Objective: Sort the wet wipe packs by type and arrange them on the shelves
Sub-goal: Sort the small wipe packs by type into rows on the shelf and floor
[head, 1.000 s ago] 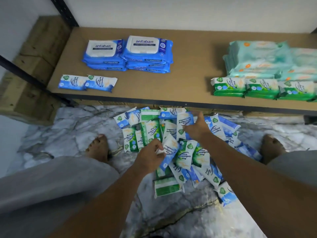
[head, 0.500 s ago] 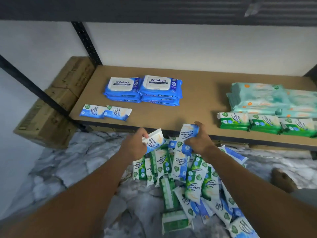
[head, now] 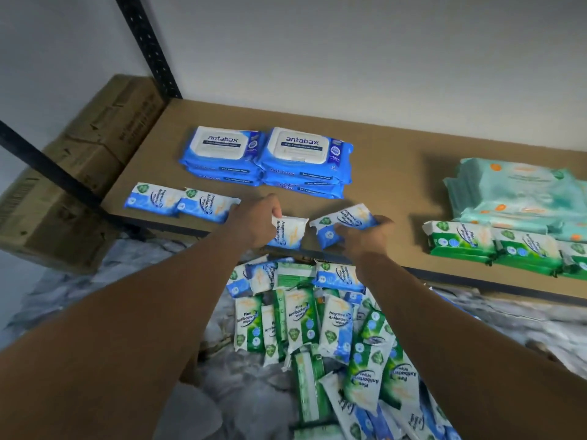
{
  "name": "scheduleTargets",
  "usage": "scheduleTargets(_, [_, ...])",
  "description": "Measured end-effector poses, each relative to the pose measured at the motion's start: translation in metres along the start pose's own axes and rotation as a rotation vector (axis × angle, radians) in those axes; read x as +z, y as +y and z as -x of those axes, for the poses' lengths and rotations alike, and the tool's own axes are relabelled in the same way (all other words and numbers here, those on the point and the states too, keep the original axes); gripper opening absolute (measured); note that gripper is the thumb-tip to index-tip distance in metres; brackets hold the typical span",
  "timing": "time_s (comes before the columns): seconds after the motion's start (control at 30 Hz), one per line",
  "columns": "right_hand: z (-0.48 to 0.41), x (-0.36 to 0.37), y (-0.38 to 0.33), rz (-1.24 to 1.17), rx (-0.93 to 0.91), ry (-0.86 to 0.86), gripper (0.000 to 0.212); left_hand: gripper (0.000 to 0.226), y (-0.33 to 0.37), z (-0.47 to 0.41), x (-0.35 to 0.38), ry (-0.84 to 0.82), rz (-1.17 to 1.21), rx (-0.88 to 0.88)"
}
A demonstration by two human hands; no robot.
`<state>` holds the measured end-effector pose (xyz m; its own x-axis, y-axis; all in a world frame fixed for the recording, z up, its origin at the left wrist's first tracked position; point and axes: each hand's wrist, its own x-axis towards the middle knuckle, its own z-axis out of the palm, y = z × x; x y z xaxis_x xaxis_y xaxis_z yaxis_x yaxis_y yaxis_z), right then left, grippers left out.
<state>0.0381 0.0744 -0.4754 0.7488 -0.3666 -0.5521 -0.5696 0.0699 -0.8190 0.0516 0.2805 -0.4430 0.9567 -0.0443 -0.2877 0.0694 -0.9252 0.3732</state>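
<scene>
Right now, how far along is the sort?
Looks early. Done: on the shelf, two Antabax stacks, two small blue packs, green packs and teal packs sit grouped. In hand: left hand grips a blue pack, right hand a second blue pack, over the shelf edge. Left: a large mixed pile on the floor.
</scene>
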Motion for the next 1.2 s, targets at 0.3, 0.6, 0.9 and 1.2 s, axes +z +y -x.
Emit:
scheduleTargets(0.3, [0.024,-0.016,0.015,0.877,-0.502,0.073,0.05,0.03,-0.018,0.035,0.057,0.398,-0.223,0.216])
scheduleTargets(0.6, [0.022,-0.011,0.014,1.394,-0.564,-0.177,0.068,0.057,-0.016,0.047,0.072,0.218,-0.227,0.106])
scheduleTargets(0.9, [0.036,0.024,0.013,1.434,-0.555,-0.222,0.07,0.057,-0.023,0.033,0.054,0.233,-0.224,0.065])
scheduleTargets(1.2, [0.037,0.045,0.01,1.464,-0.564,-0.238,0.072,0.057,-0.03,0.03,0.047,0.239,-0.205,0.037])
